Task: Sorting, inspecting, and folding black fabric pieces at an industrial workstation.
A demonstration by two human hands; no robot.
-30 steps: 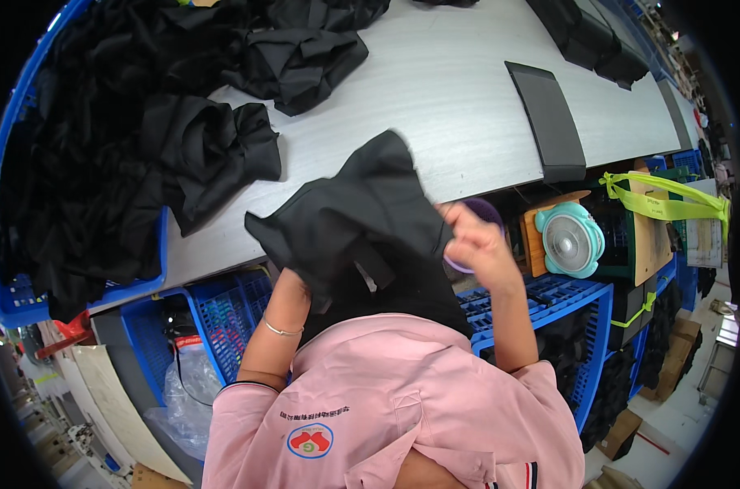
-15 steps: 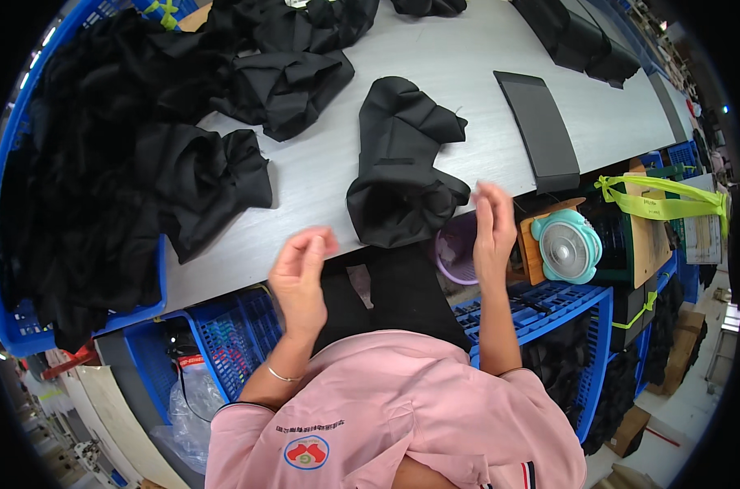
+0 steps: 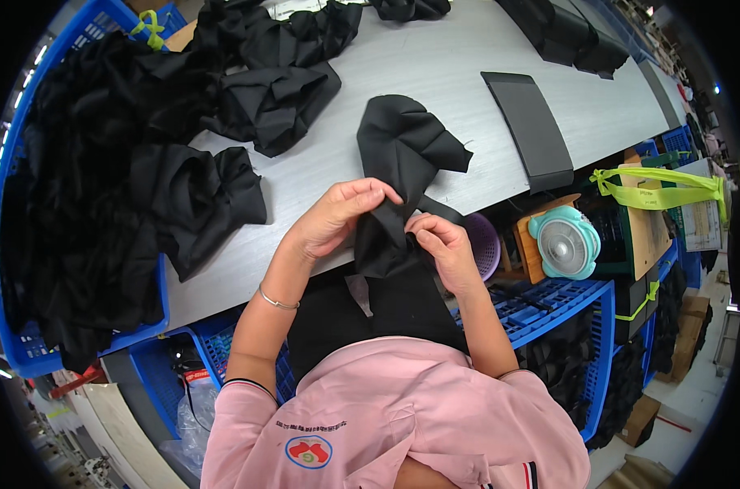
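Note:
A crumpled black fabric piece (image 3: 403, 151) lies at the near edge of the grey table, its lower part hanging over the edge above my lap. My left hand (image 3: 337, 213) pinches the cloth from the left, thumb and fingers together. From the right, my right hand (image 3: 442, 244) grips a fold of the same piece with bent fingers. The two hands are close together, with a short stretch of cloth between them. Just what lies under the fingertips is hidden.
A blue crate (image 3: 11, 330) heaped with black cloth (image 3: 85, 179) stands at the left. More black pieces (image 3: 276, 102) lie beside it. A flat dark panel (image 3: 529, 130) rests to the right. Below the edge are a purple basket (image 3: 486, 244) and a turquoise fan (image 3: 564, 242).
Both hands, empty and apart before, have come together and taken hold of the black fabric piece. Its near part has been drawn over the table edge toward me.

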